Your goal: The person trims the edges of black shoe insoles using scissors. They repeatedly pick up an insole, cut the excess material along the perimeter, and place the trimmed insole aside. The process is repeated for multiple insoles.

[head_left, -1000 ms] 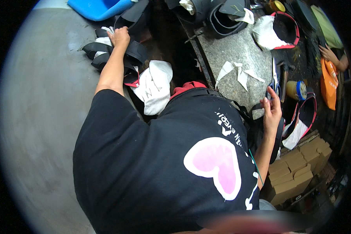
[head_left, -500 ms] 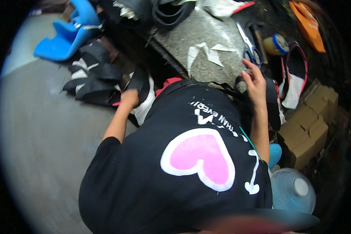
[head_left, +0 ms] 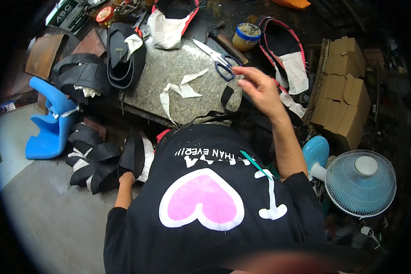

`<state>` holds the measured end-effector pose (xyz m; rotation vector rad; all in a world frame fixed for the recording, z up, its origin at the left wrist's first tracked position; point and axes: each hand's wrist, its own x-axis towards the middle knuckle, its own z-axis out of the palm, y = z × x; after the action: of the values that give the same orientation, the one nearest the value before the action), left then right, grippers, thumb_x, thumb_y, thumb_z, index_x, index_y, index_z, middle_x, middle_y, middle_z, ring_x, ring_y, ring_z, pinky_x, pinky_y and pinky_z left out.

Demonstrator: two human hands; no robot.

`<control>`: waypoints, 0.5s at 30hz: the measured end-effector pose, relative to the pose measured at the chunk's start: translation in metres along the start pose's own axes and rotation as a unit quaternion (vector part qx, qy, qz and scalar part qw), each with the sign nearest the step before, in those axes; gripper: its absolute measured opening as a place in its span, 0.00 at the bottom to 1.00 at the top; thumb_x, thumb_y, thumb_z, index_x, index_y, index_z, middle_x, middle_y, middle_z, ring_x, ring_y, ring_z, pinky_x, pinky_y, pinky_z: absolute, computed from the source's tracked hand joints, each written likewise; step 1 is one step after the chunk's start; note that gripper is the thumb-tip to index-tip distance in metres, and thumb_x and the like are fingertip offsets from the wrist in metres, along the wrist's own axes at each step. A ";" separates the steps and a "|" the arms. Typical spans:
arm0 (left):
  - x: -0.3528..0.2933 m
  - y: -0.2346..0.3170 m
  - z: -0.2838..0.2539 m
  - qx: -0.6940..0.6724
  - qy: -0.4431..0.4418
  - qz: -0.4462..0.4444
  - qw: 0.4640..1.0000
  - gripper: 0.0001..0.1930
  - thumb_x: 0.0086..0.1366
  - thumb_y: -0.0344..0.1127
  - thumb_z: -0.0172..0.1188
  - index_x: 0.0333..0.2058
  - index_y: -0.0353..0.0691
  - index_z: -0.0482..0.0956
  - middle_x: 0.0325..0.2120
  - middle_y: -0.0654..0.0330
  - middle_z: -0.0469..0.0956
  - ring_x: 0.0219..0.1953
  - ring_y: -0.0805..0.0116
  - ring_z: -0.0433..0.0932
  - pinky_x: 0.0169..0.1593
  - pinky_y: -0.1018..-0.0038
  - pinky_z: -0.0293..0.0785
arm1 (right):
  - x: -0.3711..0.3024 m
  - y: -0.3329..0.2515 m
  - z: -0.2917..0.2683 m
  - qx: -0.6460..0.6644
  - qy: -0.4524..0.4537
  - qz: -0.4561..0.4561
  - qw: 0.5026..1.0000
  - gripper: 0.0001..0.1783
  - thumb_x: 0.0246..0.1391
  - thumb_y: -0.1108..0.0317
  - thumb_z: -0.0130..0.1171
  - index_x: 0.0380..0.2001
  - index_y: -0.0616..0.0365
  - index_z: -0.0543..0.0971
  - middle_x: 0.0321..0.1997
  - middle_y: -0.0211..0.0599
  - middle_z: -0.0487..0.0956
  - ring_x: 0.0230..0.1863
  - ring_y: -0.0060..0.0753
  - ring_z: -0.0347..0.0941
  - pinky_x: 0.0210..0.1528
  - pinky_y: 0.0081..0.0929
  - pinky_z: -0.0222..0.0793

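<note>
At lower left, my left hand (head_left: 127, 179) is closed on the near end of a black curved shoe upper (head_left: 133, 155) with a white lining, its fingertips partly hidden. Beside it is a heap of similar black pieces (head_left: 96, 157) with white scraps. My right hand (head_left: 262, 93) hovers empty at the right edge of the speckled stone slab (head_left: 144, 98), its fingers apart. Close to those fingertips lie scissors (head_left: 217, 59) with dark blue handles, blades partly apart. White fabric strips (head_left: 183, 90) lie on the slab. A black strap (head_left: 226, 97) lies near its front edge.
Behind the scissors are a hammer (head_left: 228, 44) and a blue-rimmed jar (head_left: 246, 36). Red-edged black uppers (head_left: 285, 41) lie at right, near cardboard boxes (head_left: 342, 96) and a fan (head_left: 360, 182). A blue plastic object (head_left: 52, 123) stands at left; black rolled pieces (head_left: 125, 55) sit on the slab's left.
The whole view has shifted, so the bench's far side and more of the fan now show. My left hand stays at the black upper; my right hand remains near the scissors, empty.
</note>
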<state>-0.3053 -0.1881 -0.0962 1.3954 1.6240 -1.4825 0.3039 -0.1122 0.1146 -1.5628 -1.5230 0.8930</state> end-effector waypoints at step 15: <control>-0.030 -0.008 -0.031 0.067 0.133 0.067 0.987 0.32 0.49 0.53 0.70 0.53 0.53 0.78 0.50 0.63 0.78 0.63 0.56 0.64 0.61 0.47 0.63 | 0.011 0.167 -0.131 -0.297 0.038 0.155 0.941 0.22 0.54 0.63 0.59 0.52 0.56 0.77 0.46 0.54 0.80 0.49 0.52 0.77 0.50 0.38 0.71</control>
<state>-0.2948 -0.1675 -0.0589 1.8061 1.5702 -1.3963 0.4977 -0.1073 0.0279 -2.2919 -1.6030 0.5420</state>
